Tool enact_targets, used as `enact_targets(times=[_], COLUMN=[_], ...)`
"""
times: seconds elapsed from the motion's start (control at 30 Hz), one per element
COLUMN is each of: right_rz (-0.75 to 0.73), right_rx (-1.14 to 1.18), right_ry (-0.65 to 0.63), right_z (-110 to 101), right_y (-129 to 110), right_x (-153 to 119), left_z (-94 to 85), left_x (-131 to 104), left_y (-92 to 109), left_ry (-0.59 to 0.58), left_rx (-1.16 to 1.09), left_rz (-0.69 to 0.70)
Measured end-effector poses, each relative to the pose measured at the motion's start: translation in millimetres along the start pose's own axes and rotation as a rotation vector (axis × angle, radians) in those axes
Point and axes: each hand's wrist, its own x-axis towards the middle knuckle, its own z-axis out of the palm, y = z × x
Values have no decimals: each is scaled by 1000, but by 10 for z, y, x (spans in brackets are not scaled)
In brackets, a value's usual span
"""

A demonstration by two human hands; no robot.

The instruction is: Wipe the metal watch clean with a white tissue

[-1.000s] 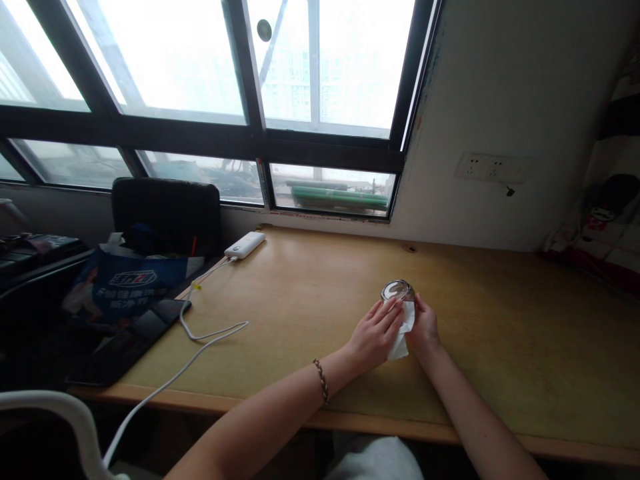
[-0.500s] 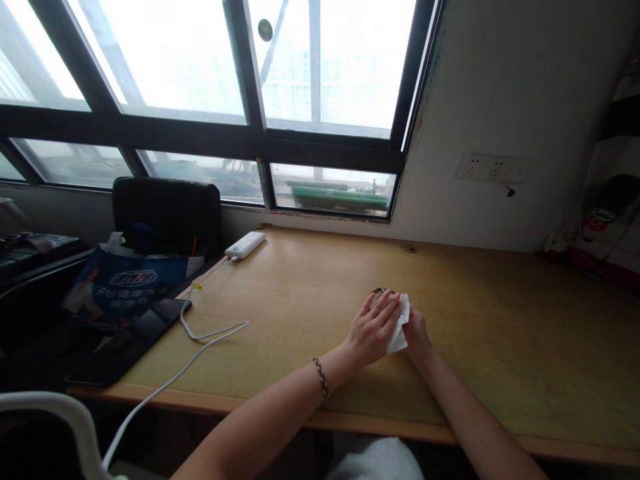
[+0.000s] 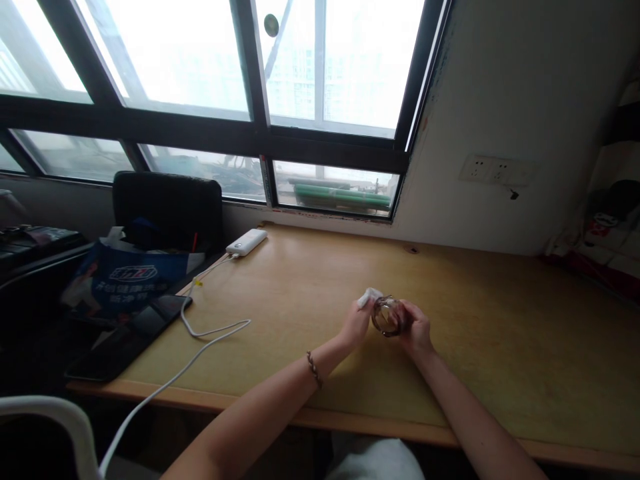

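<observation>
A transparent, brownish glass (image 3: 387, 317) is held over the table with its round rim turned toward me. My right hand (image 3: 418, 329) is closed around its right side. Against the left side rests my left hand (image 3: 356, 325), which is closed on a crumpled white tissue (image 3: 369, 296) that sticks out above the fingers. Some fingertips of both hands are hidden behind the glass. A braided bracelet (image 3: 313, 369) circles my left wrist.
On the wooden table (image 3: 310, 280), a white power bank (image 3: 247, 243) trails a white cable (image 3: 215, 340). A dark flat panel (image 3: 130, 340) lies at the left edge, by a blue bag (image 3: 133, 277) and a black chair (image 3: 167, 207). Sockets (image 3: 493, 170) are on the wall.
My left hand has moved left off the front of the glass, taking the tissue with it. The glass, mostly covered before, now shows its round opening between my hands.
</observation>
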Motion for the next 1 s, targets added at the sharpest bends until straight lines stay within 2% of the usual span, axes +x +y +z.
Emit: enact_targets(times=[0.07,0.13,0.27,0.33,0.47,0.6,0.73,0.87,1.0], right_rz=[92,167,247,261,257,242,184,53,-57], right_rx=[126,250,388,400,387,346,300,101,-277], right_ry=[-34,-42,70,106,95,121,156,110,77], right_z=[0,-17,-72,-81,-73,-56,2,63,54], right_y=[-60,-113,-147,-128,-62,-24,-28,-28,-8], right_x=[9,31,101,130,157,148,111,67,27], left_z=[14,37,61,58,52,47,45,55,55], left_x=[14,-1,-35,-38,-40,-52,-63,-87,-98], left_y=[-71,-111,-118,-112,-149,-222,-231,-172,-82], left_ry=[6,1,-8,-14,-72,-102,-99,-131,-158], left_rx=[-311,-491,-582,-569,-489,-237,-70,-63,-130], left_rz=[-189,-324,-428,-415,-359,-349,-263,-221,-183])
